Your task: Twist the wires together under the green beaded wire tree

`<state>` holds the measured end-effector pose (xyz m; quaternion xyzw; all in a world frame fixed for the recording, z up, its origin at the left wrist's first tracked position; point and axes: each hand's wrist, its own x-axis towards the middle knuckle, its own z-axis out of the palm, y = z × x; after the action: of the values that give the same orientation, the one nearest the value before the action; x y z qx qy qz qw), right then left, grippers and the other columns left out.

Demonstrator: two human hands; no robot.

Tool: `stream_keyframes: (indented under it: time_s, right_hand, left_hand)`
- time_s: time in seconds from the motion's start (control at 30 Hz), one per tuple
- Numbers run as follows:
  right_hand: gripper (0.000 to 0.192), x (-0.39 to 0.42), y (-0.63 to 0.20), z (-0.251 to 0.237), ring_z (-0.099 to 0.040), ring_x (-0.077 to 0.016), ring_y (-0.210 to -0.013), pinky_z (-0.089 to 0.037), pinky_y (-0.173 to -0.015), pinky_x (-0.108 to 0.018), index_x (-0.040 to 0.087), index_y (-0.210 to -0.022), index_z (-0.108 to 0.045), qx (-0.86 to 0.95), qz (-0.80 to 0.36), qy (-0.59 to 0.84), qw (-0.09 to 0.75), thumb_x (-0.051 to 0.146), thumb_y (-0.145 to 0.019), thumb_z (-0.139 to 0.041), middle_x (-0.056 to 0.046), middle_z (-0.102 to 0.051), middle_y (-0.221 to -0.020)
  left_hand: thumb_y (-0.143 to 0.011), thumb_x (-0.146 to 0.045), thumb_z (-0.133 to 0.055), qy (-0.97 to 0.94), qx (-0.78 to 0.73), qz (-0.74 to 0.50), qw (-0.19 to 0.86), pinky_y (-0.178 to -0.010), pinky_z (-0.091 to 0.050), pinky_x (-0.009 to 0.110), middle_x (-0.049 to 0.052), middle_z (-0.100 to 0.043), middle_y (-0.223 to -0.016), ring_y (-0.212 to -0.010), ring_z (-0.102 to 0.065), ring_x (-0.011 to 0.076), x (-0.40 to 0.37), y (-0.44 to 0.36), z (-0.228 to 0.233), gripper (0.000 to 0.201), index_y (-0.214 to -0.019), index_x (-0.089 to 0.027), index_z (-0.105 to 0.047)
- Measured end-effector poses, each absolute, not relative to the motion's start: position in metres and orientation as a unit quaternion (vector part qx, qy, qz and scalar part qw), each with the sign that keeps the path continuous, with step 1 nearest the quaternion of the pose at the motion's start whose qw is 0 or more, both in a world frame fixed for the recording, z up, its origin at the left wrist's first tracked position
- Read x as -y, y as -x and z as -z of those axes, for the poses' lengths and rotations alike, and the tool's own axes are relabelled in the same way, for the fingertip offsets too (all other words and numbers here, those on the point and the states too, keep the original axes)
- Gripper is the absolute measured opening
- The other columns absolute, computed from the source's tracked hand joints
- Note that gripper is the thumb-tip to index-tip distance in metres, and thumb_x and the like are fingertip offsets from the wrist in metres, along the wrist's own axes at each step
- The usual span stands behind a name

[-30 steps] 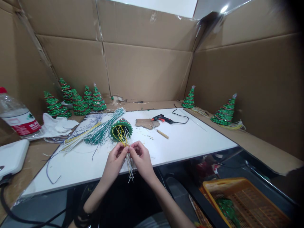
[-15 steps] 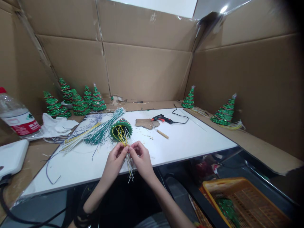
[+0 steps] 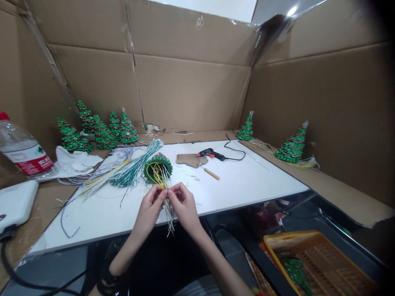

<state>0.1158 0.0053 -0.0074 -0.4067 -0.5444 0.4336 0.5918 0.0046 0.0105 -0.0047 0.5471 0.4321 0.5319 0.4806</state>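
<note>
**Wires pinched at the board's near edge, clutter pressing from the left**

Far left of the frame, a water bottle [image 3: 23,154] lies on its side beside a white box [image 3: 15,205]; a nudge could roll that bottle toward the work. Next, loose wire bundles [image 3: 123,170] fan across the white board [image 3: 247,181], close enough to snag a moving wrist.

Centre frame now: the left hand [image 3: 149,209] and the right hand [image 3: 185,207] meet fingertip to fingertip, both closed in a pinch on the yellow and white wires [image 3: 168,213] trailing out of the hollow base of the green tree [image 3: 157,166], which lies on its side just beyond the hands. The wire ends hang past the board's near edge. Pull too hard, I'd say, and the tree skids toward that edge, or a strand slips the pinch.

Right of the hands the board is far more open, with only an awl [image 3: 210,172] and glue gun [image 3: 210,154] farther back. Lower right, an orange basket [image 3: 317,263] sits below the table.
</note>
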Motion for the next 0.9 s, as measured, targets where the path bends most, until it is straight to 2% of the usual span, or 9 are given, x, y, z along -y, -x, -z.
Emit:
stream_keyframes:
  time_s: [0.6,0.9]
  right_hand:
    - [0.012,-0.0048,-0.1138,0.0099,-0.049,-0.0107,-0.055,-0.038,-0.051,-0.02,0.017,-0.074,-0.051,0.566,-0.395,0.414,0.593,0.026,-0.081,-0.051,0.003,-0.052,-0.062]
    - [0.013,-0.0052,-0.115,0.0105,-0.047,-0.0102,-0.054,-0.037,-0.05,-0.02,0.017,-0.073,-0.05,0.567,-0.398,0.414,0.59,0.027,-0.081,-0.052,0.003,-0.05,-0.061]
  left_hand:
    - [-0.078,-0.038,-0.055,-0.56,-0.439,-0.514,0.479,-0.06,-0.039,0.021,-0.002,-0.051,-0.072,-0.065,-0.047,0.0112,-0.0101,-0.0033,0.0079,0.02,-0.078,-0.018,-0.052]
    - [-0.077,-0.039,-0.056,-0.559,-0.444,-0.519,0.47,-0.053,-0.035,0.02,-0.004,-0.045,-0.066,-0.057,-0.04,0.0095,-0.0098,-0.0029,0.0059,0.022,-0.073,-0.019,-0.05]
